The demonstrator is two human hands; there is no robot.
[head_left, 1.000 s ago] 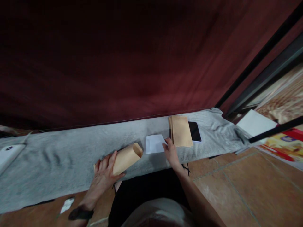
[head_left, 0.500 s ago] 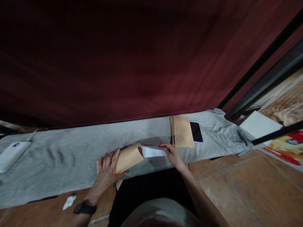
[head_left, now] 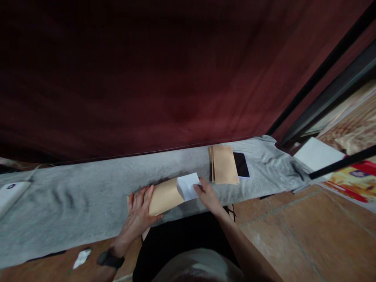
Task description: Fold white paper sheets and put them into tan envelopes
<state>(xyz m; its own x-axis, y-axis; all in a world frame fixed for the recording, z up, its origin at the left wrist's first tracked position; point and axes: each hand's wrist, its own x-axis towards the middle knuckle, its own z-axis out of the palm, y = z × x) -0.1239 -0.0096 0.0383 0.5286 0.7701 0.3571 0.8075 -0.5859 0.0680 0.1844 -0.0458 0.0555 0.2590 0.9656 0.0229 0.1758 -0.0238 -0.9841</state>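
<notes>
A brown paper envelope [head_left: 166,197] lies slantwise on the grey cloth, its mouth facing right. My left hand [head_left: 142,205] grips its left end, fingers across the top and thumb along the near edge. A white sheet of paper [head_left: 187,186] sits partly inside the mouth, with the rest sticking out to the right. Pinched by its right edge, the sheet is held in my right hand [head_left: 207,194]; the tips of some fingers are hidden beneath it. Right of that hand lies a small stack of brown envelopes [head_left: 225,164], partly over a dark phone [head_left: 241,164].
The grey cloth [head_left: 96,180] covers a long narrow bench against a dark red curtain [head_left: 176,78]. A white device [head_left: 11,196] with a cable lies at the far left. Black frame bars [head_left: 323,78] and a white box-like object [head_left: 319,154] stand at right. A crumpled tissue [head_left: 81,258] is on the tiled floor.
My right hand has moved left, pushing the white paper farther into the envelope. The paper now lies flatter, its face turned up. My left hand keeps its hold.
</notes>
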